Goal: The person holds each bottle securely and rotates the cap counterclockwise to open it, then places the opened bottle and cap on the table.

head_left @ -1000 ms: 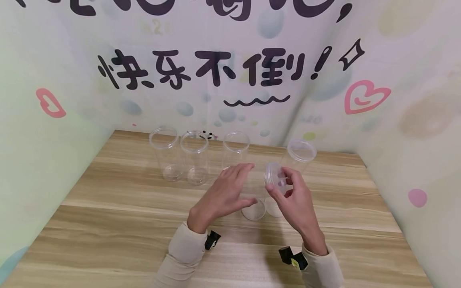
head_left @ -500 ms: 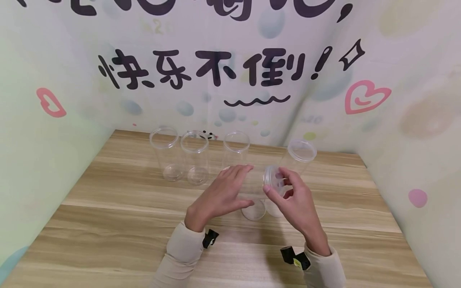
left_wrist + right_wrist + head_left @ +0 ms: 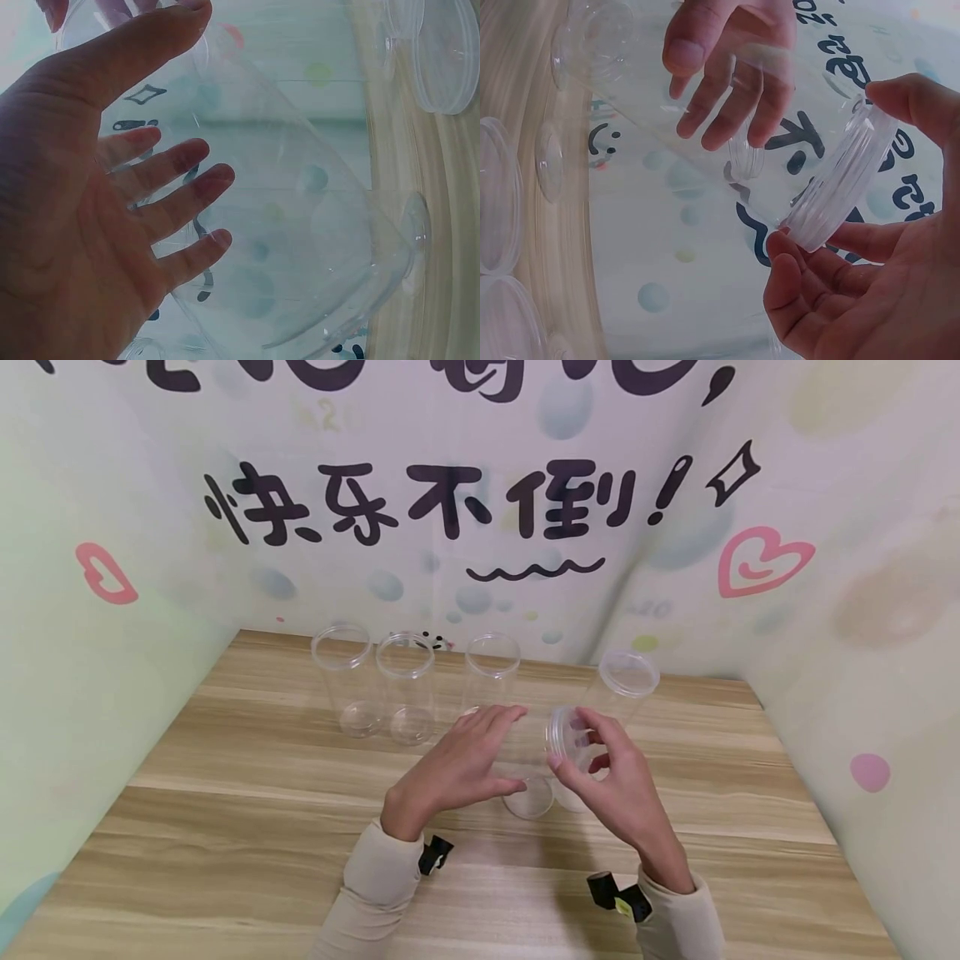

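A clear plastic jar [image 3: 529, 742] lies sideways in the air above the table, its mouth facing right. My left hand [image 3: 453, 764] holds its body, with the thumb on the near side and the fingers on the far side. At the mouth, a translucent ridged lid [image 3: 841, 180] sits over the rim. My right hand [image 3: 618, 768] grips this lid by its edge, thumb and fingertips on opposite sides. The jar is see-through, so the left fingers [image 3: 199, 187] show beside its wall in the left wrist view.
Below the held jar, a loose round lid [image 3: 528, 799] lies on the wooden table [image 3: 262, 852], with another lid [image 3: 572, 795] beside it. Clear jars [image 3: 341, 681] stand upright along the back. At the back right, one jar [image 3: 628, 675] has a whitish lid on top. Printed cloth walls [image 3: 420, 585] enclose the table.
Both hands have drifted slightly left and down with the jar. The right fingers have shifted a little round the lid's edge. The standing jars have not moved.
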`<state>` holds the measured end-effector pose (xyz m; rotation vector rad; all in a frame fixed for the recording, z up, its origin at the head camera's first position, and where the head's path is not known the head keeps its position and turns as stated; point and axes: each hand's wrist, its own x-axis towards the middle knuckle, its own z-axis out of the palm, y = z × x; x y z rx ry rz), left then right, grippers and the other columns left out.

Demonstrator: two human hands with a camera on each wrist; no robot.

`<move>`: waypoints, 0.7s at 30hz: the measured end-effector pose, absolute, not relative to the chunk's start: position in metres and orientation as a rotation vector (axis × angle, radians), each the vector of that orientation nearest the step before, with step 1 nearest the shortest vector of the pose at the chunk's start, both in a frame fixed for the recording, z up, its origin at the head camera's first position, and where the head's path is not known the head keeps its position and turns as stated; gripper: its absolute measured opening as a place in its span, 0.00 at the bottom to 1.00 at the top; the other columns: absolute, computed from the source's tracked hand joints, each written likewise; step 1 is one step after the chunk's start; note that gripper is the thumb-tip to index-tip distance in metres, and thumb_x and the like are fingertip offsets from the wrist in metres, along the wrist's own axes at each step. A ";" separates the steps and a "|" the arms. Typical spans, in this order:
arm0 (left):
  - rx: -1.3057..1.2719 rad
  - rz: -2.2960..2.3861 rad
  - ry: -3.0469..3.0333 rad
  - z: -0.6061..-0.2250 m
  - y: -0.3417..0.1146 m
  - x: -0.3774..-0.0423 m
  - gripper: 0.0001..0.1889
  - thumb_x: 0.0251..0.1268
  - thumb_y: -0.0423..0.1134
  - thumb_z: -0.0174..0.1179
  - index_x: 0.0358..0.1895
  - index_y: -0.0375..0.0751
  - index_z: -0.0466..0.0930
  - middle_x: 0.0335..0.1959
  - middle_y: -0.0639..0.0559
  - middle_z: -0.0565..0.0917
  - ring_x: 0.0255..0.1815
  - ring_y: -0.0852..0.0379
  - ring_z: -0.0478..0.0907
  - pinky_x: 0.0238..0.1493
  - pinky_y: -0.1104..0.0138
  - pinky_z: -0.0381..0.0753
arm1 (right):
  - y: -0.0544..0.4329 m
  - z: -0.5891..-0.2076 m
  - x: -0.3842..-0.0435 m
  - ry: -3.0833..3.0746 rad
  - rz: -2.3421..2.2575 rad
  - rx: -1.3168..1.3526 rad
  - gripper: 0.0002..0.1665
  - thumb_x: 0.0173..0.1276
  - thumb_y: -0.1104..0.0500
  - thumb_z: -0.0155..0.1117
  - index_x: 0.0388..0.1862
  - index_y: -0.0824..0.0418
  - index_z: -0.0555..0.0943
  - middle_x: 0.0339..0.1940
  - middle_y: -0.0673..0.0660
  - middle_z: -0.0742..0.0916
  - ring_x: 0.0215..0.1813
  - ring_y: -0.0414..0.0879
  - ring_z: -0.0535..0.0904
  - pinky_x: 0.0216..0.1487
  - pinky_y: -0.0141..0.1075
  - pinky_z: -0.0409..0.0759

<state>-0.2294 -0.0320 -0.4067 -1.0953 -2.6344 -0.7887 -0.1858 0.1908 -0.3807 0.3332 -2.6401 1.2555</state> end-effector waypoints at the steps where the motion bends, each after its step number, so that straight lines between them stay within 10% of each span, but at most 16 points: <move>1: -1.097 -0.791 -2.637 -0.407 -0.032 -0.229 0.45 0.51 0.51 0.75 0.70 0.39 0.64 0.65 0.48 0.73 0.68 0.51 0.69 0.71 0.51 0.65 | 0.191 -0.381 -0.186 -2.637 1.259 0.338 0.38 0.61 0.56 0.72 0.69 0.64 0.70 0.60 0.59 0.79 0.53 0.51 0.77 0.42 0.34 0.78; 21: -1.131 -0.903 -2.676 -0.408 -0.033 -0.231 0.45 0.52 0.52 0.74 0.71 0.40 0.63 0.66 0.48 0.73 0.67 0.54 0.69 0.69 0.52 0.67 | 0.195 -0.381 -0.184 -2.563 1.338 0.520 0.43 0.55 0.67 0.70 0.72 0.62 0.67 0.63 0.60 0.76 0.58 0.48 0.71 0.46 0.33 0.71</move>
